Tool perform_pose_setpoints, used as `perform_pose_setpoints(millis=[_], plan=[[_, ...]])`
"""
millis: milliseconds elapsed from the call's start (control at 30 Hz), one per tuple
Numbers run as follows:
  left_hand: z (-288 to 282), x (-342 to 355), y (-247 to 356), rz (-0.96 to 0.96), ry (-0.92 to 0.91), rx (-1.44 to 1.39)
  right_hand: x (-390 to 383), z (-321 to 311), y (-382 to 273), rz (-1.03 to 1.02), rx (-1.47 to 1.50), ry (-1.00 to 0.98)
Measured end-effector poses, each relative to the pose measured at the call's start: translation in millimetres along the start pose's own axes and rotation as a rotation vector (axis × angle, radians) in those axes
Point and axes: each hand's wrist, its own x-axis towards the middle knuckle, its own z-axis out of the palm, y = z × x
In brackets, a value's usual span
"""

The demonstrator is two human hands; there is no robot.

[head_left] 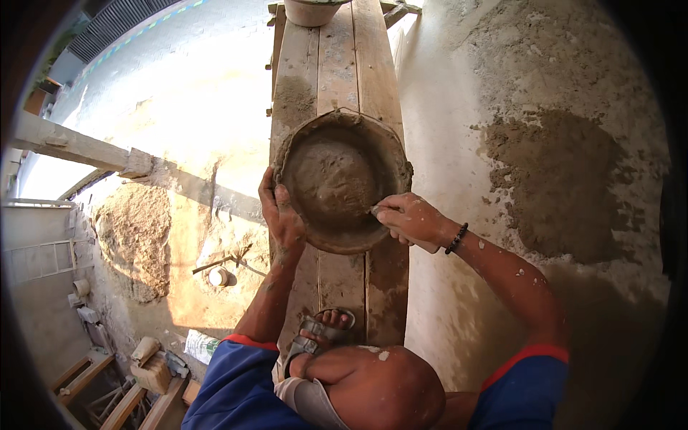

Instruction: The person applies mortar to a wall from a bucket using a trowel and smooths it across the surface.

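- Pale wall (448, 308), R side, w/ a damp grey-brown mortar patch (562, 190); far R edge lost in the dark lens rim.
- Long platform of worn wooden planks (340, 276), centre, running near to far; near end hidden by a bare bent knee (390, 387).
- Round, mortar-caked bucket (389, 154) w/ wet grey-brown mortar (335, 175) inside, on the planks mid-scene; underside not visible.
- Pale round bucket (312, 13), far end of planks, top cut off; contents can't be seen.
- L hand (284, 215): up against bucket's L near side, thumb at rim, fingers along the outside, partly hidden; can't tell if gripping or just steadying. Forearm comes up from near L.
- R hand (416, 221): fingers curled shut at R near rim, knuckles up, elbow bent out R. Sm. pale-grey tip shows by the thumb; can't tell if tool or mortar-coated fingertip.
- Black beaded bracelet (456, 238), R wrist; underside hidden.
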Motion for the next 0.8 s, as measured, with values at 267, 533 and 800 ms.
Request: perform_pose_setpoints(millis=[267, 533, 800], plan=[[-5, -3, 1, -0.052, -0.036, -0.080, -21, -7, 12, -0.548, -0.456, 0.441], [-28, -2, 8, -0.094, -0.175, -0.062, -22, 5, -22, -0.375, -1.216, 0.552], [-58, -19, -8, -0.230, -0.005, 0.158, -13, 16, -25, -0.313, -1.339, 0.361]])
